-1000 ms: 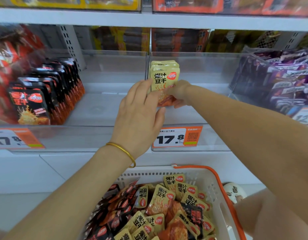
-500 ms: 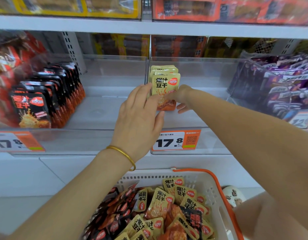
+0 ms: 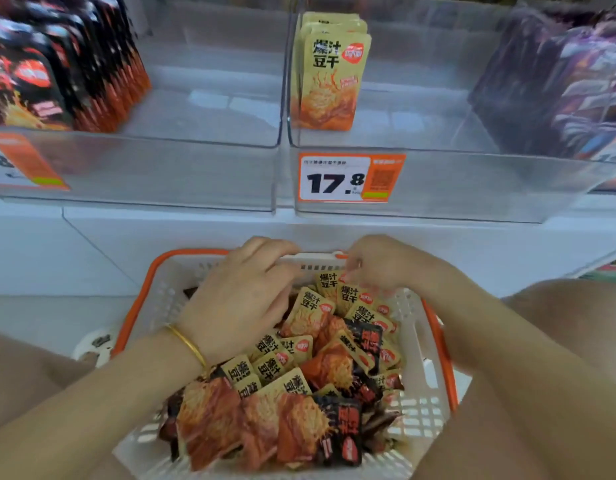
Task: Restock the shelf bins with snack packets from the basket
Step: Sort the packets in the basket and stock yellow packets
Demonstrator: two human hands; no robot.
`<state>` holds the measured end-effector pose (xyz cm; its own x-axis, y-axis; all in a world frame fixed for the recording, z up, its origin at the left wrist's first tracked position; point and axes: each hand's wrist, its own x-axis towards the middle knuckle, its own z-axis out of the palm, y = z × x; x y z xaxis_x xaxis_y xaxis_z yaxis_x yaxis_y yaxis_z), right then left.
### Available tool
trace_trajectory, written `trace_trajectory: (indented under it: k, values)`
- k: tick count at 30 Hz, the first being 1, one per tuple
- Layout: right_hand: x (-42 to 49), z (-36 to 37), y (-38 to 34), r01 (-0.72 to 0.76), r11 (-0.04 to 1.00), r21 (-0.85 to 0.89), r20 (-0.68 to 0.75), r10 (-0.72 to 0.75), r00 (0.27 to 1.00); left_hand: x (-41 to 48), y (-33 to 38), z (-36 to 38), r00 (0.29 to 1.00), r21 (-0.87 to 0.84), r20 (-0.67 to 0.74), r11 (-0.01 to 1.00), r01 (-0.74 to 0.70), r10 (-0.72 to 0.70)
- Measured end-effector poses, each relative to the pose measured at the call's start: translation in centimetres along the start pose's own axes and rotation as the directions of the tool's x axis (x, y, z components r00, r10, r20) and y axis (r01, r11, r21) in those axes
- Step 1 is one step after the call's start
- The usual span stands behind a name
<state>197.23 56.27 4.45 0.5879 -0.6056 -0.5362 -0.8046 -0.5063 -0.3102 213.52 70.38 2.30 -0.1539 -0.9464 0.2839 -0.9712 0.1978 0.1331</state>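
A white basket with an orange rim (image 3: pixel 442 344) sits below the shelf, heaped with yellow packets (image 3: pixel 311 308) and black-and-red packets (image 3: pixel 339 433). My left hand (image 3: pixel 240 296) hangs over the basket's far left part, fingers curled down among the packets; what they hold is hidden. At the basket's far edge, my right hand (image 3: pixel 379 263) pinches the top corner of a yellow packet (image 3: pixel 329 282). In the middle clear bin (image 3: pixel 472 183), a short row of yellow packets (image 3: pixel 330 74) stands upright against the left wall.
The left bin holds a row of upright black-and-red packets (image 3: pixel 57 71). Purple packets (image 3: pixel 559 81) fill the bin on the right. An orange price tag reading 17.8 (image 3: pixel 348 178) is fixed to the middle bin's front. My knees flank the basket.
Both hands have left the yellow packets in the middle bin and dropped down into the basket. The view has tilted downward and closer.
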Motion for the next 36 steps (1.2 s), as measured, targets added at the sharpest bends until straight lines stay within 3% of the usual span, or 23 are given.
trace_trajectory:
  k: [2, 9, 14, 17, 19, 22, 25, 27, 30, 33, 34, 36]
  values:
    - [4.4, 3.8, 3.2, -0.082, 0.991, -0.106, -0.077, 0.074, 0.994, -0.5, -0.4, 1.2, 0.997, -0.005, 0.068, 0.999, 0.044, -0.044]
    - [8.0, 10.8, 6.8, -0.24, 0.971, 0.017, -0.183, 0.239, 0.954, -0.3, -0.6, 2.4, 0.991, -0.064, 0.12, 0.995, 0.072, -0.064]
    - [6.4, 7.3, 3.9, -0.108, 0.991, -0.083, -0.242, 0.085, 0.967, 0.3, -0.5, 2.8, 0.957, -0.176, 0.214, 0.956, 0.234, -0.195]
    - [3.1, 3.7, 2.2, 0.079, 0.99, -0.116, -0.332, -0.114, 0.936, 0.7, -0.4, 2.9, 0.903, -0.27, 0.32, 0.886, 0.377, -0.286]
    - [0.7, 2.2, 1.6, 0.213, 0.977, 0.018, -0.395, -0.188, 0.899, 1.0, -0.2, 2.8, 0.886, -0.38, 0.353, 0.819, 0.43, -0.301]
    - [-2.7, 1.3, 0.4, 0.292, 0.876, 0.384, -0.374, -0.142, 0.916, 1.4, 0.5, 1.9, 0.888, -0.571, 0.341, 0.682, 0.457, -0.31]
    - [-4.6, 0.8, -0.1, 0.297, 0.583, 0.756, -0.339, -0.04, 0.94, 2.0, 1.2, 0.2, 0.905, -0.674, 0.265, 0.608, 0.42, -0.332]
    - [-5.5, 0.4, -0.3, 0.27, 0.416, 0.868, -0.285, -0.027, 0.958, 2.4, 1.6, -1.3, 0.915, -0.748, 0.213, 0.545, 0.378, -0.342]
    - [-7.0, -0.7, -1.0, 0.292, 0.402, 0.868, -0.263, -0.127, 0.957, 3.8, 2.4, -3.9, 0.926, -0.827, 0.127, 0.478, 0.297, -0.355]
    - [-7.9, -4.3, -1.8, 0.407, 0.384, 0.829, -0.403, -0.096, 0.91, 6.3, 2.5, -6.8, 0.91, -0.847, -0.04, 0.498, 0.188, -0.412]
    - [-8.0, -6.1, -2.0, 0.465, 0.386, 0.797, -0.485, -0.051, 0.873, 7.3, 2.2, -7.8, 0.877, -0.837, -0.132, 0.526, 0.151, -0.461]
    - [-7.6, -10.1, -2.1, 0.565, 0.424, 0.708, -0.647, 0.067, 0.76, 9.3, 1.1, -9.6, 0.812, -0.708, -0.329, 0.695, 0.125, -0.481]
